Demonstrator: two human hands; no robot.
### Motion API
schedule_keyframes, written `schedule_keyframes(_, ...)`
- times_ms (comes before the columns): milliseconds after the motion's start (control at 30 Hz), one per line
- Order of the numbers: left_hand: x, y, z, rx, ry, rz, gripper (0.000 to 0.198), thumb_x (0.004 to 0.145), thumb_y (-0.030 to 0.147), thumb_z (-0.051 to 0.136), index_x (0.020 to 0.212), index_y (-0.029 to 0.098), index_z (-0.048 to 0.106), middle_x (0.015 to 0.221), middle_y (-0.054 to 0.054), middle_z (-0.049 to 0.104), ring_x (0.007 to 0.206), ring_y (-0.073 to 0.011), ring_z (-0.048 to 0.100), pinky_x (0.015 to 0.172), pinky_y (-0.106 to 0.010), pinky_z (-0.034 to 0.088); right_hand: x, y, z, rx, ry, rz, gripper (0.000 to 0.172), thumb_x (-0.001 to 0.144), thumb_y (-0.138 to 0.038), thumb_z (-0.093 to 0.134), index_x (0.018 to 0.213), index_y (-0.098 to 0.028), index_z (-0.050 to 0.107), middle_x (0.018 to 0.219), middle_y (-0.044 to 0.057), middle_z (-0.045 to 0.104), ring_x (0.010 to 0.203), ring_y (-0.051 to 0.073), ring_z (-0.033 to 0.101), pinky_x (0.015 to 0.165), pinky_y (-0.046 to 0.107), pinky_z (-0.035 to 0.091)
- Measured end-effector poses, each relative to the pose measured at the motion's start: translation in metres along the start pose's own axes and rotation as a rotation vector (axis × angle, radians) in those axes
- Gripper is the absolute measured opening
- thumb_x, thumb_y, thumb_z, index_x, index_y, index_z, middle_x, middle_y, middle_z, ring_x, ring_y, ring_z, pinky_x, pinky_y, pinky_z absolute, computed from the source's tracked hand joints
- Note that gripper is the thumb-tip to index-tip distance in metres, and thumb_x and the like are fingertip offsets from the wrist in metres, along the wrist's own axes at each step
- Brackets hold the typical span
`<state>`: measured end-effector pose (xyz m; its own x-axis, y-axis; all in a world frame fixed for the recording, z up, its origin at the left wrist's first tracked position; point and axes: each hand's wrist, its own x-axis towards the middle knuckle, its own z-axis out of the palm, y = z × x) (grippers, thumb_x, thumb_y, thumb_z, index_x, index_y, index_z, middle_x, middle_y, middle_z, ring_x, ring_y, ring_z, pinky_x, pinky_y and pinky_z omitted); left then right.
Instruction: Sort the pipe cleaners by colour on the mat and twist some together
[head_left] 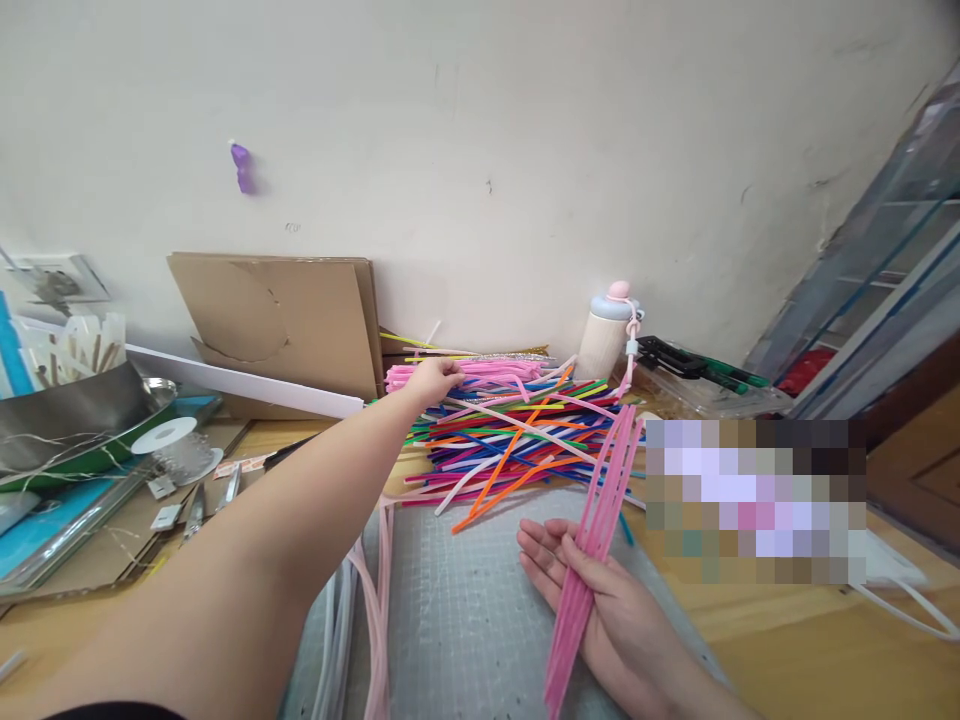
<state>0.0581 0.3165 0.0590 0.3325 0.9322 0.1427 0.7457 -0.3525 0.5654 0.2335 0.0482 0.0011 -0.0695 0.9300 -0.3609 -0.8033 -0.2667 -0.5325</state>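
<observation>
A bundle of pink pipe cleaners lies across the palm of my right hand, pinned by the thumb and slanting up to the right. Ahead, my left hand reaches into a big heap of mixed-colour pipe cleaners. Its fingers are pressed together beside a stack of light pink pipe cleaners on top; what they grip is hidden. Pale pink pipe cleaners and grey-white pipe cleaners run along the left side of a grey cutting mat, partly behind my left forearm.
A cream bottle with a strap stands behind the heap. Cardboard sheets lean on the wall. At left are a metal bowl, a spool and small cutting tools. A clear plastic tray and a blurred-out patch lie right.
</observation>
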Motion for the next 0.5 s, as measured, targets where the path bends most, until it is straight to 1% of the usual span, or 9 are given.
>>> schedule_keyframes(100,-0.004,0.007,-0.009,-0.133,0.027,-0.041,0.025,0.088,0.033,0.054,0.103,0.013,0.058,0.098,-0.005,0.061,0.081,-0.0157,0.061,0.070,-0.034,0.052,0.000,0.000,0.000,0.004,0.000,-0.004,0.022,0.072,-0.024,0.072,0.088,-0.013,0.062,0.106,0.014,0.067,0.107,0.024,0.060,0.100,0.038,0.042)
schedule_keyframes(167,-0.005,0.018,-0.020,-0.220,0.066,-0.078,0.022,0.086,0.033,0.055,0.093,0.012,0.059,0.084,-0.002,0.061,0.068,-0.0119,0.058,0.060,-0.028,0.050,0.001,0.000,0.000,0.010,0.001,-0.006,0.021,0.073,-0.023,0.072,0.088,-0.013,0.061,0.105,0.014,0.068,0.107,0.024,0.060,0.100,0.038,0.042)
schedule_keyframes(233,-0.009,0.033,-0.036,-0.318,0.110,-0.119,0.018,0.083,0.030,0.058,0.081,0.012,0.058,0.064,0.003,0.054,0.050,-0.0075,0.048,0.047,-0.021,0.041,0.002,-0.001,0.000,0.015,0.007,-0.002,0.020,0.073,-0.022,0.071,0.087,-0.013,0.061,0.104,0.013,0.068,0.106,0.023,0.061,0.100,0.038,0.042)
schedule_keyframes(300,-0.020,0.051,-0.052,-0.428,0.134,-0.157,0.015,0.081,0.026,0.057,0.072,0.014,0.053,0.049,0.007,0.042,0.039,-0.0052,0.036,0.039,-0.019,0.028,0.002,-0.002,0.000,0.020,0.008,-0.004,0.019,0.073,-0.021,0.071,0.087,-0.014,0.061,0.103,0.013,0.068,0.105,0.023,0.061,0.100,0.038,0.042)
schedule_keyframes(367,-0.045,0.070,-0.062,-0.539,0.104,-0.189,0.017,0.081,0.026,0.051,0.067,0.016,0.048,0.045,0.008,0.036,0.034,-0.0043,0.029,0.036,-0.020,0.020,0.000,-0.003,0.003,0.027,0.003,-0.018,0.019,0.073,-0.021,0.071,0.088,-0.014,0.061,0.103,0.013,0.068,0.105,0.023,0.061,0.100,0.038,0.041)
schedule_keyframes(400,-0.063,0.079,-0.061,-0.589,0.061,-0.209,0.018,0.081,0.027,0.049,0.066,0.017,0.047,0.045,0.008,0.035,0.033,-0.0042,0.027,0.035,-0.020,0.018,-0.003,-0.003,0.005,0.030,-0.004,-0.022,0.020,0.073,-0.022,0.071,0.088,-0.013,0.061,0.104,0.013,0.068,0.105,0.023,0.061,0.100,0.039,0.041)
schedule_keyframes(433,-0.084,0.087,-0.057,-0.632,0.005,-0.232,0.019,0.079,0.029,0.048,0.064,0.018,0.046,0.046,0.008,0.035,0.033,-0.0044,0.027,0.034,-0.020,0.018,-0.006,-0.002,0.008,0.033,-0.018,-0.019,0.020,0.074,-0.023,0.071,0.089,-0.013,0.062,0.105,0.014,0.068,0.105,0.024,0.061,0.100,0.039,0.041)
schedule_keyframes(467,-0.108,0.093,-0.050,-0.668,-0.059,-0.259,0.019,0.076,0.031,0.051,0.062,0.018,0.045,0.047,0.007,0.038,0.034,-0.0051,0.032,0.034,-0.019,0.021,-0.010,-0.001,0.010,0.036,-0.039,-0.005,0.022,0.075,-0.025,0.070,0.091,-0.012,0.062,0.107,0.015,0.067,0.106,0.024,0.060,0.100,0.040,0.040)
schedule_keyframes(500,-0.133,0.098,-0.039,-0.695,-0.134,-0.282,0.020,0.073,0.034,0.055,0.062,0.018,0.046,0.049,0.004,0.045,0.036,-0.0069,0.039,0.034,-0.019,0.025,-0.015,0.001,0.013,0.037,-0.069,0.018,0.024,0.076,-0.026,0.069,0.093,-0.012,0.063,0.110,0.015,0.066,0.108,0.025,0.059,0.101,0.040,0.039)
